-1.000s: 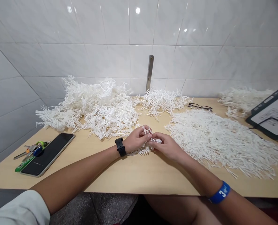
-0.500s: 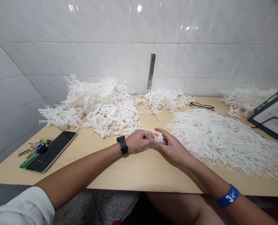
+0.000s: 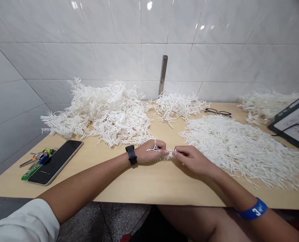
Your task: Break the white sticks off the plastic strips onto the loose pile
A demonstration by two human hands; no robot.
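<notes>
Over the middle of the table, my left hand [image 3: 153, 151] is closed on a thin white branched plastic sprig [image 3: 169, 154], whose forked twigs stick out over the thumb and below the fingers. My right hand [image 3: 191, 158] pinches the same sprig between thumb and fingertips, a short gap away from my left hand. Just right of my right hand lies a wide, flat heap of short white plastic pieces [image 3: 235, 144]. Beyond my left hand rises a tall, loose pile of white branched sprigs [image 3: 106, 114].
A smaller white pile [image 3: 177, 104] sits by the wall below a metal bracket [image 3: 162, 75]. Eyeglasses [image 3: 218, 112] rest behind the flat heap. A phone [image 3: 56, 163] and keys [image 3: 40, 158] lie at left. A dark-framed board [image 3: 294, 124] and another white pile [image 3: 267, 102] are at right.
My right hand has moved slightly right, its raised fingers now curled into a pinch on the sprig. My left hand stays nearly in place, with the twigs lying differently over its thumb.
</notes>
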